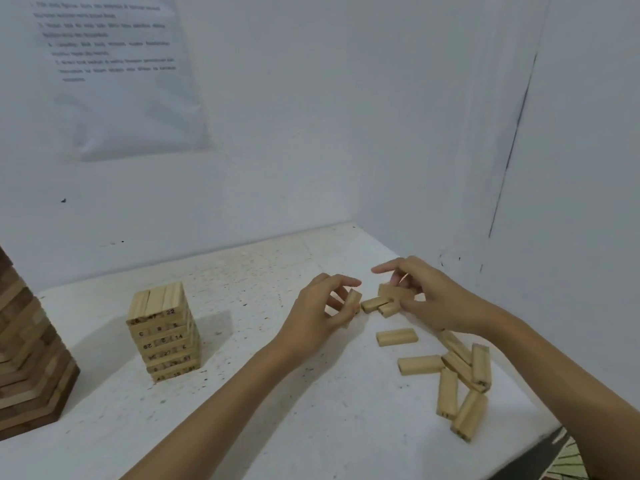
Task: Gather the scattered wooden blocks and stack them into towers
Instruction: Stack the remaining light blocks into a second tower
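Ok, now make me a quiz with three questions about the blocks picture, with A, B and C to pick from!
1. Where does the numbered tower stand?
A) left of the left hand
B) right of the right hand
C) between the hands

2. How many towers are on the table?
A) one
B) two
C) four

3. What is the left hand doing?
A) holding a block
B) lying flat and empty
C) pushing a tower

Answers:
1 A, because bare table lies between the tower and the left hand.
2 B, because there is the numbered tower plus a dark tower at the left edge.
3 A, because its fingers curl round one block.
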